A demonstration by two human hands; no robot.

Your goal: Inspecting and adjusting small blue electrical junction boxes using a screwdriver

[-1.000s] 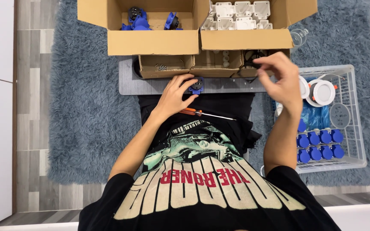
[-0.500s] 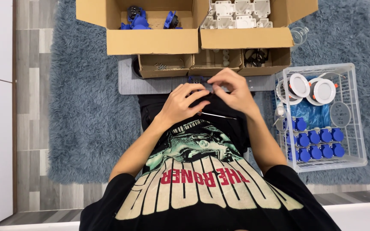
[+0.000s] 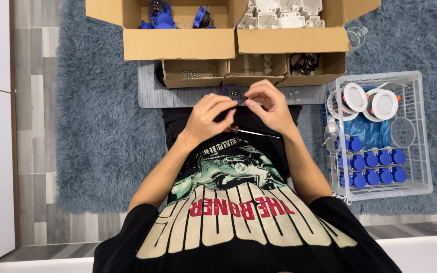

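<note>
While both hands meet at frame centre, left hand (image 3: 209,115) and right hand (image 3: 268,106) pinch a small blue part (image 3: 234,97); fitting step, likely calling for the screwdriver (image 3: 251,132) below.

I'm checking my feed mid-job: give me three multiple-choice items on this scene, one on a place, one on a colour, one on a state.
1. Where does the white wire basket stand?
A. to the person's right
B. to the person's left
C. inside a cardboard box

2. What colour is the rug?
A. red
B. grey-blue
C. yellow

3. How are the hands?
A. far apart
B. together, pinching a small part
C. resting flat on the rug

Answers:
1 A, it stands beside the right arm.
2 B, the shaggy pile is grey-blue.
3 B, left hand and right hand meet on the small blue part.
</note>
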